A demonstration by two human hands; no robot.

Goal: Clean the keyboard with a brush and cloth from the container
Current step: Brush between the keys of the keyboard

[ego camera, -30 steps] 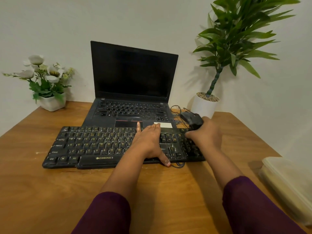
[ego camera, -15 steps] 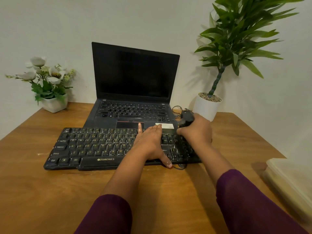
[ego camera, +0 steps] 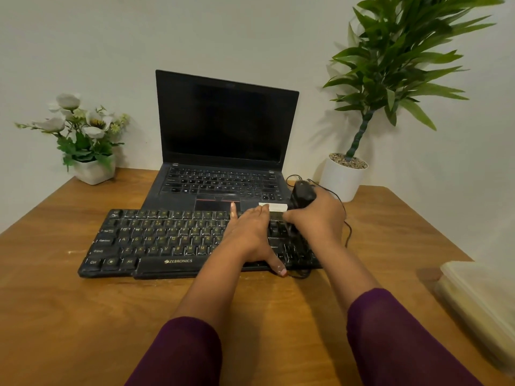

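Here, the lidded container (ego camera: 485, 302) sits closed, contents hidden.

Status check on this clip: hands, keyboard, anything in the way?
Left hand flat on keyboard. Right hand gripping black mouse over keyboard's right end. Container lidded at right; no brush or cloth out.
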